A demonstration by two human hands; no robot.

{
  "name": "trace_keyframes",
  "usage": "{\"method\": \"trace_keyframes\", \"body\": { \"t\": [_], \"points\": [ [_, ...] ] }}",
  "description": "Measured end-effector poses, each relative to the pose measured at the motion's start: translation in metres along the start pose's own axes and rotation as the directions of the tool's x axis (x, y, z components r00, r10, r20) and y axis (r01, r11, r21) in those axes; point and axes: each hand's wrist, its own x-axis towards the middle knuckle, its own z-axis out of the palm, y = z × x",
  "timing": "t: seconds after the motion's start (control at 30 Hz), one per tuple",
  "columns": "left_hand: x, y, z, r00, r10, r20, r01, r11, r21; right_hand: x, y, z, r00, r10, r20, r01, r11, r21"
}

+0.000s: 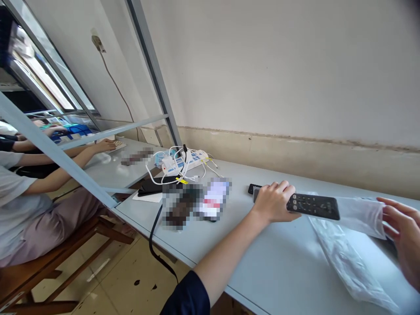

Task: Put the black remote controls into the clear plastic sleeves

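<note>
A black remote control (313,206) with rows of buttons is gripped by my left hand (275,202), its fingers wrapped over one end. My right hand (403,232), at the right edge, holds a clear plastic sleeve (361,214) by its near end, fingers curled at its mouth. The remote's free end overlaps the sleeve; whether it is inside or in front, I cannot tell. Beneath them a crumpled clear plastic bag (356,267) lies on the white table. Behind my left hand, the end of another black device (254,188) shows, the rest hidden.
The white table (262,267) runs along the wall. Left of my arm lie a lit phone (213,199), a blurred dark item (180,210) and a power strip (185,162) tangled with white cables. A metal frame post (157,70) separates a seated person (36,201) at the neighbouring table.
</note>
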Motion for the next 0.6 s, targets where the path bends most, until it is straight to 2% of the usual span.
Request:
{"method": "trace_keyframes", "body": {
  "t": [0.07,0.17,0.27,0.43,0.6],
  "points": [
    [0.000,0.000,0.004,1.000,0.023,-0.004,-0.024,1.000,-0.012,-0.003,-0.017,0.007,0.985,0.161,-0.054,-0.154,0.982,0.113],
    [-0.001,-0.001,0.008,1.000,0.019,0.007,-0.019,1.000,-0.013,-0.007,-0.033,0.012,0.968,0.245,-0.046,-0.231,0.951,0.207],
    [-0.002,-0.003,0.008,0.999,-0.029,0.016,0.030,0.999,-0.024,-0.007,-0.036,0.011,0.974,0.226,-0.007,-0.221,0.958,0.182],
    [-0.003,-0.007,0.003,0.993,-0.118,0.001,0.118,0.992,-0.048,-0.009,-0.032,0.010,0.982,0.152,0.112,-0.154,0.988,0.005],
    [-0.005,-0.002,0.002,0.993,-0.119,-0.011,0.118,0.991,-0.069,-0.014,-0.036,0.011,0.967,0.137,0.213,-0.118,0.988,-0.099]
  ]
}}
